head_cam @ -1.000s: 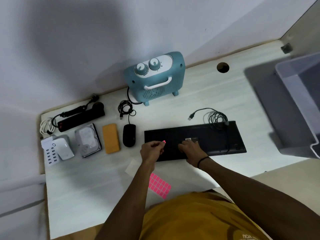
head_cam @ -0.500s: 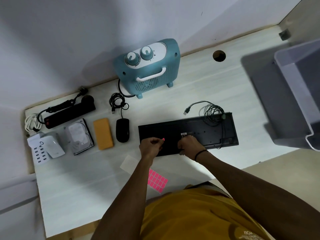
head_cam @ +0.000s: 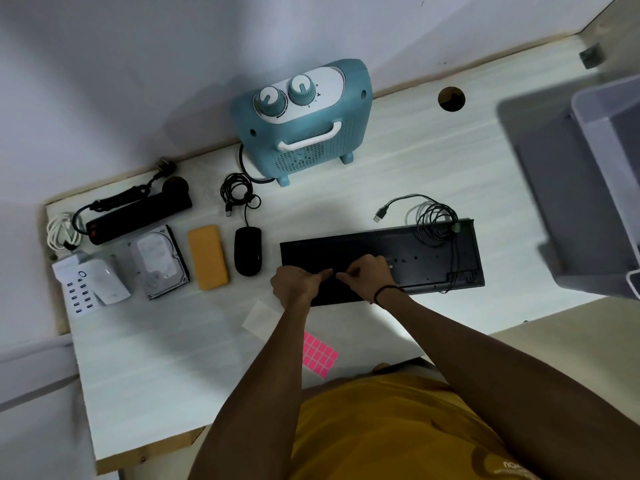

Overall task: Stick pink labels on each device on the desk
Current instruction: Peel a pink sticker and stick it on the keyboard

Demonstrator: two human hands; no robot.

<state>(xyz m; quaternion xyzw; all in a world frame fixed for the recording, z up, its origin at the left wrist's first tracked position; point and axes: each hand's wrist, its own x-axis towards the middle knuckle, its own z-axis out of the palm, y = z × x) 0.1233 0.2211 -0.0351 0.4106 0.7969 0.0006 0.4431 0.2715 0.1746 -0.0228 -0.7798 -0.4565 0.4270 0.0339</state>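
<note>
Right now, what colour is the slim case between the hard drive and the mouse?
Mustard orange-yellow, plain, no pattern. The slim case shows best in the head view.

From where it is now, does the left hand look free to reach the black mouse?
Probably yes. The left hand is over the keyboard's near-left corner, and the mouse lies just to its left on bare desk, with nothing between them.
</note>
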